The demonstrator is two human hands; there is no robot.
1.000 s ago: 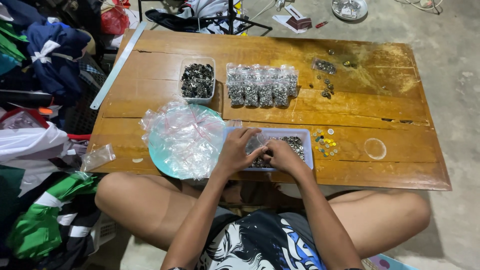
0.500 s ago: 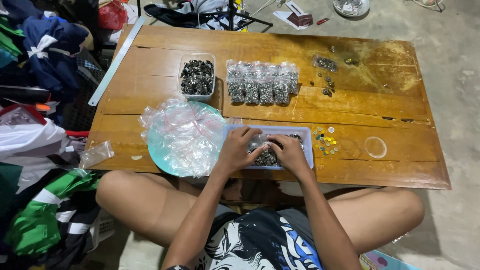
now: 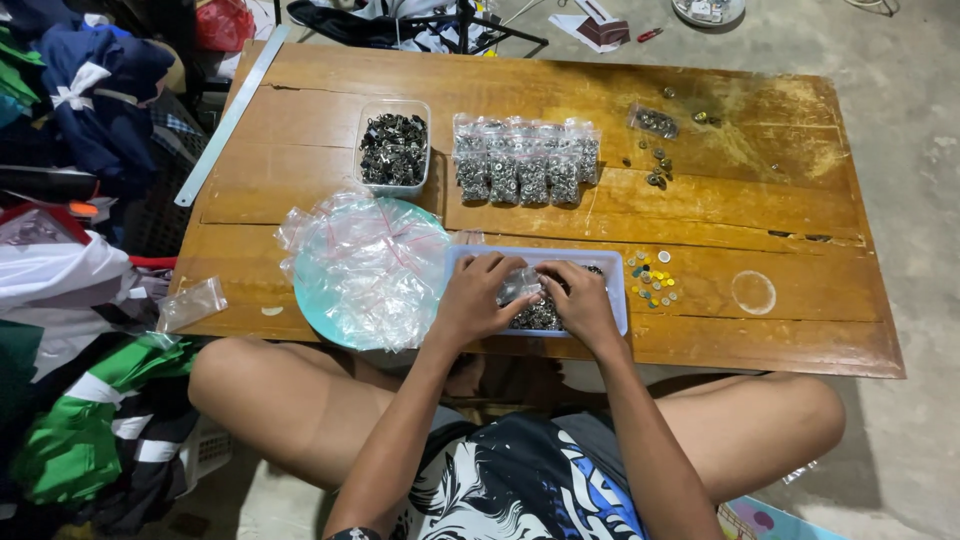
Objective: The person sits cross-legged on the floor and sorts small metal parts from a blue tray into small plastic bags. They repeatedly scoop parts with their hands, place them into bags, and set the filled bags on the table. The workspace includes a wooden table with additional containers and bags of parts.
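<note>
Low, worn wooden table [image 3: 300, 150], cracked boards. On it:

- centre top: clear plastic tub of dark metal bits [image 3: 393, 148], row of filled clear bags [image 3: 525, 160]
- lower left: round teal plate [image 3: 312, 300] under empty bags [image 3: 365, 265]
- lower centre: pale blue tray [image 3: 615, 290], small coloured discs [image 3: 652, 280] beside it

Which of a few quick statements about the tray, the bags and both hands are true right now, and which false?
1. Both hands, left hand and right hand, are over the blue tray. True.
2. The pile of empty bags lies on a red plate. False: the plate is light turquoise.
3. The filled bags sit in a row beyond the tray. True.
4. The clear tub is empty. False: it holds dark metal pieces.
5. A small clear bag is between the hands. True.
</note>
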